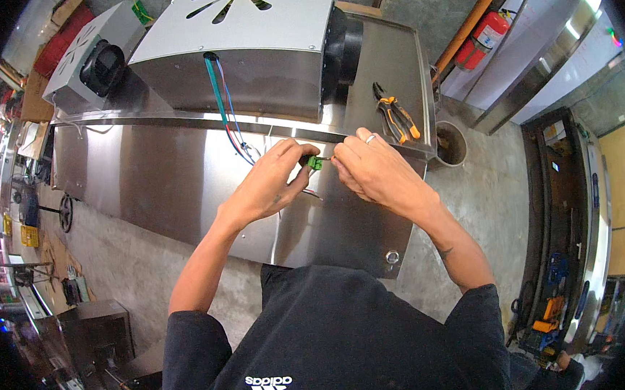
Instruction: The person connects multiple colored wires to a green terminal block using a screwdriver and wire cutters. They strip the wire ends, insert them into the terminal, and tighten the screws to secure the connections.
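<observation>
My left hand [274, 181] pinches a small green terminal connector [315, 163] between thumb and fingers. Closed fingers of my right hand [372, 167] grip a thin dark shaft [327, 158] whose tip meets the connector's right side. Most of that shaft is hidden in the fist, so its kind cannot be made out. Beside my left hand, a bundle of thin coloured wires [234, 137] and a green-blue sleeve [213, 86] come down from a hole in a metal housing [233, 45]. A white cable [275, 230] runs down the steel front below my hands.
Orange-and-black pliers [394, 114] lie on the steel cabinet top [374, 46] to the right. A smaller vented box [89, 58] stands at the far left. Beyond the right end are a bucket [452, 144], a red fire extinguisher [482, 40] and a dark shelf [557, 214].
</observation>
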`<state>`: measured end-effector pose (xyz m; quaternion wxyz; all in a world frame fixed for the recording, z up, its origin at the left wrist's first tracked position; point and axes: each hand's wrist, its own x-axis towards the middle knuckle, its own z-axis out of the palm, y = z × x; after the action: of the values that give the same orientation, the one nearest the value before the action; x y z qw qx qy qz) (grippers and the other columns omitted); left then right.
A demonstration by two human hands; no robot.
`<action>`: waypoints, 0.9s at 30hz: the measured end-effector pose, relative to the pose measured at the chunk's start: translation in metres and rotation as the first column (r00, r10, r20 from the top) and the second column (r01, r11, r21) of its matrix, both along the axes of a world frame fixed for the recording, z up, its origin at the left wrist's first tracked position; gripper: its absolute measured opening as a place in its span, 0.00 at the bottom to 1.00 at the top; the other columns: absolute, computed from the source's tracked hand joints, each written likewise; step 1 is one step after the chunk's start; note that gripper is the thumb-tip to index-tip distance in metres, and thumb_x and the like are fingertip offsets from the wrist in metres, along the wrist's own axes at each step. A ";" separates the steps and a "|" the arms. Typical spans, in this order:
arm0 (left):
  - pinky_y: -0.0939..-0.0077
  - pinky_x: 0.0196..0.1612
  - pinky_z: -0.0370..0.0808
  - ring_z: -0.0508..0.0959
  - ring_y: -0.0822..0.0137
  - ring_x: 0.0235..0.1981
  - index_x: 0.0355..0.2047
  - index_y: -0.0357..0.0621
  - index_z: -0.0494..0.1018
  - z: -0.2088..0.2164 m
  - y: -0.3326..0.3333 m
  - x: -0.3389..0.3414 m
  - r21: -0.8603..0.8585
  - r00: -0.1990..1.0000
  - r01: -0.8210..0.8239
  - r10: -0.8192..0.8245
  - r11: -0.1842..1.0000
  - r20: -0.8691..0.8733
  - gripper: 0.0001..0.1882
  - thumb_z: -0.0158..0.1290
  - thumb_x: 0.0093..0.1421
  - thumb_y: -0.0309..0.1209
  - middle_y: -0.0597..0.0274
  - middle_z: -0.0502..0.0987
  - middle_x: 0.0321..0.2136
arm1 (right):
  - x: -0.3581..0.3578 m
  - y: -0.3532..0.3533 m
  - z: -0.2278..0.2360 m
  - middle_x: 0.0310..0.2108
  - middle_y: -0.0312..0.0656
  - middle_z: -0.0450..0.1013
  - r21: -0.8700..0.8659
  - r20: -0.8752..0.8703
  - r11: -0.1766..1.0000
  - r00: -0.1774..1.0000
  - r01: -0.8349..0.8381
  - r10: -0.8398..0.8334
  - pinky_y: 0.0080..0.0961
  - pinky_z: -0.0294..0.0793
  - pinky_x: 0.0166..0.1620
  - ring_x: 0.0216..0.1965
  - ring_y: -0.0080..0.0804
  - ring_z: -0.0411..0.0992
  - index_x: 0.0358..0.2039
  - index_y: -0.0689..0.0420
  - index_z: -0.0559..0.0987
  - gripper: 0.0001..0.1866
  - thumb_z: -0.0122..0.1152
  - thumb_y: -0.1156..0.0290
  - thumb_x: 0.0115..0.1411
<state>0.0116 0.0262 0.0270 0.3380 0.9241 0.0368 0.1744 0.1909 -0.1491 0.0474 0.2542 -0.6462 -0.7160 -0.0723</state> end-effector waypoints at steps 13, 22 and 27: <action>0.60 0.49 0.78 0.82 0.49 0.45 0.57 0.39 0.77 0.010 0.003 0.001 0.013 0.995 -0.076 0.075 0.997 0.063 0.18 0.59 0.67 0.23 0.49 0.81 0.46 | -0.010 -0.003 -0.007 0.30 0.53 0.74 -0.145 -0.174 0.965 0.954 0.219 -0.243 0.49 0.74 0.37 0.33 0.56 0.75 0.40 0.60 0.75 0.11 0.58 0.66 0.76; 0.78 0.36 0.71 0.72 0.75 0.32 0.59 0.40 0.79 0.009 0.013 -0.009 -0.215 0.994 -0.103 0.105 0.971 -0.003 0.19 0.60 0.68 0.25 0.64 0.83 0.44 | -0.009 -0.005 0.008 0.36 0.49 0.74 0.092 -0.275 0.989 0.958 0.112 -0.083 0.44 0.72 0.41 0.37 0.49 0.72 0.47 0.61 0.77 0.09 0.64 0.73 0.70; 0.79 0.34 0.70 0.70 0.77 0.30 0.60 0.40 0.79 0.009 0.014 -0.011 -0.222 0.996 -0.086 0.089 0.971 0.005 0.20 0.60 0.68 0.24 0.64 0.83 0.44 | -0.016 0.000 0.007 0.40 0.51 0.75 0.052 -0.218 0.996 0.974 0.076 -0.063 0.44 0.75 0.47 0.42 0.51 0.73 0.46 0.64 0.76 0.11 0.65 0.73 0.68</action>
<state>0.0006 0.0402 0.0358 0.4312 0.8768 0.0943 0.1907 0.1744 -0.1488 0.0544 0.3471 -0.6670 -0.6585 -0.0320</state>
